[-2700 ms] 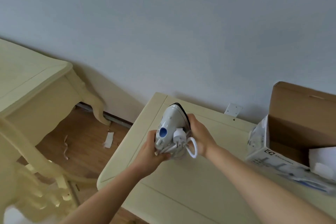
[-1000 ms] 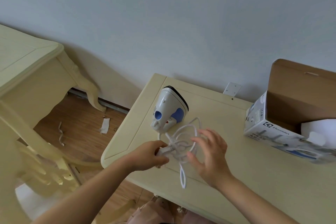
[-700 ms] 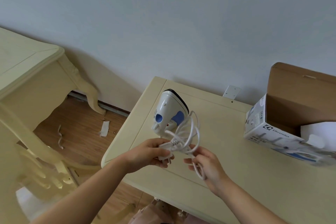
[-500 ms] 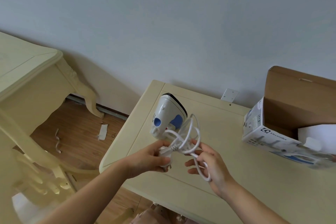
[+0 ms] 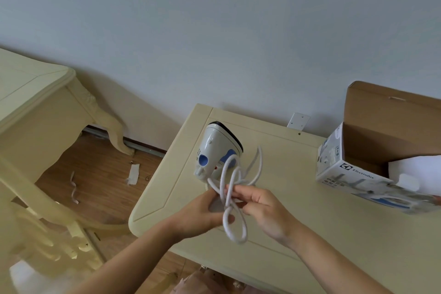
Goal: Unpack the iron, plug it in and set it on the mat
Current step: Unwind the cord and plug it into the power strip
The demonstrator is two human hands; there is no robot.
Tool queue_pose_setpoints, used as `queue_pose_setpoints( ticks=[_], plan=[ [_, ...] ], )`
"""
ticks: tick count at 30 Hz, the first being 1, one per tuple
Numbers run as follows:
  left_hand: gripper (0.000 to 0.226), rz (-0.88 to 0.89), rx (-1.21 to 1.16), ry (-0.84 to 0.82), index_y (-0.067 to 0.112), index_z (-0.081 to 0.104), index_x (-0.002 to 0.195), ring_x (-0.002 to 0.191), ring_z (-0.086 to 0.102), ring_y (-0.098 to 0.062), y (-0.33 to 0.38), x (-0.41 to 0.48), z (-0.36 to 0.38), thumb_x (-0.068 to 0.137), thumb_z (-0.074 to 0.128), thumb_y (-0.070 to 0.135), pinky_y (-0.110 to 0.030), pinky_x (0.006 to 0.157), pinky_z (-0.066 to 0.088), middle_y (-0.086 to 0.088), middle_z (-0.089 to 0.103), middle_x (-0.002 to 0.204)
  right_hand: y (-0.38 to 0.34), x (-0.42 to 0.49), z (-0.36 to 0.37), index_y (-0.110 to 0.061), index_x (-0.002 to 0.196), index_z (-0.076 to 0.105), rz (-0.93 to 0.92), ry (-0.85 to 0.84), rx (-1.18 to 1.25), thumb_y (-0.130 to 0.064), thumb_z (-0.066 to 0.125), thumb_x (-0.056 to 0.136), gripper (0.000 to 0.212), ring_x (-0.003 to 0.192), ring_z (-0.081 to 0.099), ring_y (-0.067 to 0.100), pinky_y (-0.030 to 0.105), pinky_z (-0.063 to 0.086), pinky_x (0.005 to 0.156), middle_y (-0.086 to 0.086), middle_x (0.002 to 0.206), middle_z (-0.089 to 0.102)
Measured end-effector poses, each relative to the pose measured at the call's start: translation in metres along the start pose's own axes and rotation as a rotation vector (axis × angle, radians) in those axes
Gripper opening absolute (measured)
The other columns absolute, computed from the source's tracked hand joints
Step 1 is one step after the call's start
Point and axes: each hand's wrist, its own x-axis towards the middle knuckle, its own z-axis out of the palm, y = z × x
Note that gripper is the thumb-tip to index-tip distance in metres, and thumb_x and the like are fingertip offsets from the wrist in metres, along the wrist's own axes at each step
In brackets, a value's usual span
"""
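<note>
A small white and blue iron (image 5: pixel 216 150) stands upright on its heel near the back left of the cream table (image 5: pixel 298 210). Its white cord (image 5: pixel 235 200) runs from the iron's base in tangled loops, held up in front of the iron by both hands. My left hand (image 5: pixel 202 213) grips the bundle from the left; the plug is hidden behind it. My right hand (image 5: pixel 261 209) pinches the loops from the right with thumb and fingers. One loop hangs below the hands. No mat is in view.
The open cardboard iron box (image 5: pixel 381 150) lies on its side at the table's right, white packing inside. A white wall outlet (image 5: pixel 298 121) sits behind the table's back edge. A cream side table (image 5: pixel 35 107) stands left, paper scraps on the wooden floor (image 5: pixel 100 174).
The iron went from both hands to standing on the table. Both hands then took up the cord bundle and now hold it closer together, loops pulled apart and one hanging lower.
</note>
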Motion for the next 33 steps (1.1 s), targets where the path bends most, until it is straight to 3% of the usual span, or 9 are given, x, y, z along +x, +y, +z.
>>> queue_pose_setpoints(
  ticks=[4, 7, 11, 14, 17, 21, 25, 29, 33],
  plan=[
    [0.044, -0.169, -0.226, 0.029, 0.028, 0.056, 0.107, 0.103, 0.059, -0.013, 0.002, 0.001, -0.007, 0.069, 0.055, 0.050, -0.027, 0.092, 0.052, 0.001, 0.061, 0.112, -0.002, 0.003, -0.005, -0.026, 0.120, 0.054, -0.005, -0.021, -0.008, 0.019, 0.033, 0.081, 0.064, 0.114, 0.059, 0.002, 0.015, 0.046, 0.094, -0.009, 0.115, 0.068],
    [0.009, -0.075, -0.024, 0.128, 0.035, 0.054, 0.094, 0.079, 0.061, 0.008, 0.006, 0.004, 0.002, 0.087, 0.059, 0.037, -0.009, 0.071, 0.048, 0.016, 0.061, 0.092, 0.001, 0.004, -0.006, -0.021, 0.133, 0.041, 0.016, -0.095, 0.033, 0.011, 0.035, 0.070, 0.071, 0.120, 0.056, 0.007, 0.017, 0.044, 0.098, 0.000, 0.125, 0.064],
    [0.018, -0.126, 0.133, 0.372, 0.022, 0.066, 0.084, 0.062, 0.054, -0.008, -0.007, 0.010, 0.008, 0.087, 0.056, 0.037, -0.023, 0.064, 0.045, 0.005, 0.063, 0.072, 0.003, 0.008, -0.009, -0.016, 0.124, 0.049, 0.048, 0.065, 0.039, 0.021, 0.033, 0.081, 0.059, 0.099, 0.067, 0.007, 0.017, 0.051, 0.082, -0.003, 0.102, 0.072],
    [0.019, -0.210, -0.002, 0.428, 0.010, 0.069, 0.082, 0.066, 0.054, -0.019, -0.011, 0.012, 0.002, 0.084, 0.054, 0.022, -0.033, 0.067, 0.048, -0.008, 0.063, 0.073, -0.001, 0.011, -0.008, -0.016, 0.103, 0.063, -0.033, 0.307, -0.285, 0.011, 0.041, 0.087, 0.038, 0.083, 0.066, 0.008, 0.015, 0.051, 0.073, -0.006, 0.090, 0.068],
    [0.018, -0.205, -0.081, 0.424, 0.003, 0.067, 0.075, 0.066, 0.055, -0.019, -0.008, 0.013, -0.004, 0.081, 0.054, 0.014, -0.030, 0.067, 0.048, -0.009, 0.061, 0.070, -0.001, 0.017, 0.002, -0.012, 0.101, 0.067, -0.113, 0.187, -0.735, -0.003, 0.051, 0.088, 0.022, 0.073, 0.054, 0.000, 0.009, 0.041, 0.068, -0.005, 0.091, 0.064],
    [0.015, -0.176, -0.125, 0.407, 0.007, 0.063, 0.072, 0.068, 0.054, -0.018, -0.005, 0.012, -0.006, 0.080, 0.051, 0.007, -0.026, 0.066, 0.047, -0.008, 0.059, 0.072, 0.007, 0.021, 0.017, -0.013, 0.095, 0.066, -0.251, 0.228, -1.169, -0.017, 0.065, 0.079, 0.016, 0.083, 0.056, 0.020, 0.031, 0.051, 0.068, 0.003, 0.089, 0.062],
    [0.013, -0.156, -0.154, 0.378, 0.012, 0.060, 0.074, 0.067, 0.055, -0.013, -0.003, 0.010, -0.007, 0.081, 0.050, 0.006, -0.021, 0.064, 0.045, -0.003, 0.059, 0.071, 0.016, 0.019, 0.023, -0.021, 0.082, 0.065, -0.431, 0.266, -1.316, -0.023, 0.080, 0.058, 0.028, 0.061, 0.057, 0.013, 0.022, 0.046, 0.051, -0.005, 0.071, 0.061],
    [0.013, -0.130, -0.148, 0.320, 0.014, 0.062, 0.078, 0.069, 0.057, -0.014, 0.001, 0.010, -0.007, 0.082, 0.053, 0.007, -0.022, 0.067, 0.047, -0.003, 0.060, 0.075, 0.018, 0.026, 0.017, -0.018, 0.058, 0.058, -0.408, 0.374, -1.436, -0.019, 0.085, 0.038, 0.034, 0.041, 0.053, 0.014, 0.018, 0.029, 0.041, -0.003, 0.050, 0.057],
    [0.018, -0.148, -0.163, 0.300, 0.010, 0.062, 0.078, 0.071, 0.055, -0.018, 0.001, 0.012, -0.012, 0.076, 0.051, -0.004, -0.021, 0.061, 0.048, -0.009, 0.059, 0.078, 0.024, 0.031, 0.012, -0.017, 0.056, 0.055, -0.369, 0.461, -1.479, -0.017, 0.081, 0.033, 0.034, 0.045, 0.055, 0.017, 0.023, 0.039, 0.040, -0.001, 0.051, 0.056]
  ],
)
